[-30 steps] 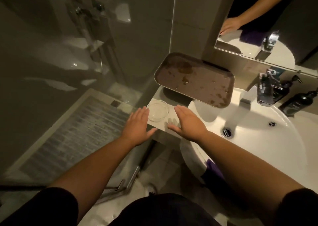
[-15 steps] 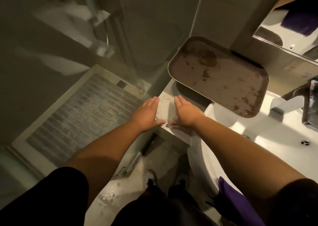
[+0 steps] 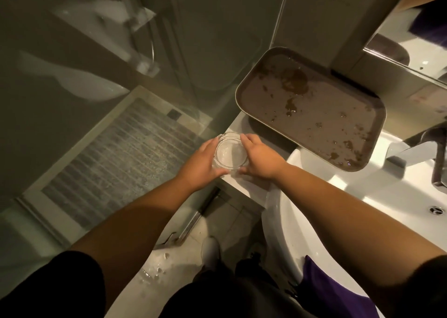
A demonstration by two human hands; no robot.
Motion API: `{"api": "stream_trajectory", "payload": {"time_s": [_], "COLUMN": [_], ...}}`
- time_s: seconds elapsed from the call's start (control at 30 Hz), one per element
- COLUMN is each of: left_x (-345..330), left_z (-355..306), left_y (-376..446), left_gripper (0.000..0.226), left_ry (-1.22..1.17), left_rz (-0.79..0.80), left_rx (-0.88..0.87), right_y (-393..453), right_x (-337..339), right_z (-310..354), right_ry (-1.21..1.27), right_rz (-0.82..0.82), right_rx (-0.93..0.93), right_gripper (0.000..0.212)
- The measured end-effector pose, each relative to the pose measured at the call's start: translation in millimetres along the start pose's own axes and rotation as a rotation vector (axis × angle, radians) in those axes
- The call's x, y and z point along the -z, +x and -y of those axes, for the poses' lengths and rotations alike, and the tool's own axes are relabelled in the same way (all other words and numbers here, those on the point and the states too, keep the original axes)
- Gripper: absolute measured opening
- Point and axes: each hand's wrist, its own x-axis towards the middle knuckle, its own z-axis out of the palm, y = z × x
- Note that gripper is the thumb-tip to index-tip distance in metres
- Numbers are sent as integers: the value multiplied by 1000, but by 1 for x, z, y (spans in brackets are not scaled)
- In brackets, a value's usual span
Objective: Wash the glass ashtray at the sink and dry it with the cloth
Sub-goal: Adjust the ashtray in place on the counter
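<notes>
2 hands frame the ashtray (image 3: 231,153): my left hand (image 3: 202,165) and right hand (image 3: 260,159) each have a grip on its rim, at the corner of the table (image 3: 242,184), just left of the sink (image 3: 338,196). I cannot tell whether it has lifted clear. I judge 0 steps done: washing and drying remain. The cloth (image 3: 333,291) hangs at the sink's near edge. A stained tray (image 3: 314,107) overhangs the basin; the table's left edge drops away, so rightward is the safe path.

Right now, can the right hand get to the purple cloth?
Probably not yet. The right hand and left hand both clasp the glass ashtray, so neither is free, though the purple cloth hangs unblocked on the sink front.
</notes>
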Motion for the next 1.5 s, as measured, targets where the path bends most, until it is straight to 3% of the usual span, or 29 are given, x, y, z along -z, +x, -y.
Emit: {"api": "stream_trajectory", "payload": {"time_s": [0.33, 0.47, 0.63, 1.0, 1.5], "left_x": [33, 44, 51, 28, 21], "left_z": [-45, -77, -116, -135, -130], "left_y": [5, 38, 101, 214, 242], "left_gripper": [95, 92, 91, 94, 95], "left_ry": [46, 55, 66, 140, 215], "left_rz": [-125, -171, -118, 14, 43], "left_rx": [-176, -253, -314, -293, -271], "right_y": [-47, -49, -34, 25, 48], "right_x": [57, 91, 130, 162, 162], "right_z": [1, -16, -53, -129, -149], "right_ry": [176, 174, 158, 167, 142], "right_rz": [-296, -389, -479, -446, -377], "right_rx": [104, 97, 38, -74, -147], "right_gripper": [94, 96, 96, 89, 102]}}
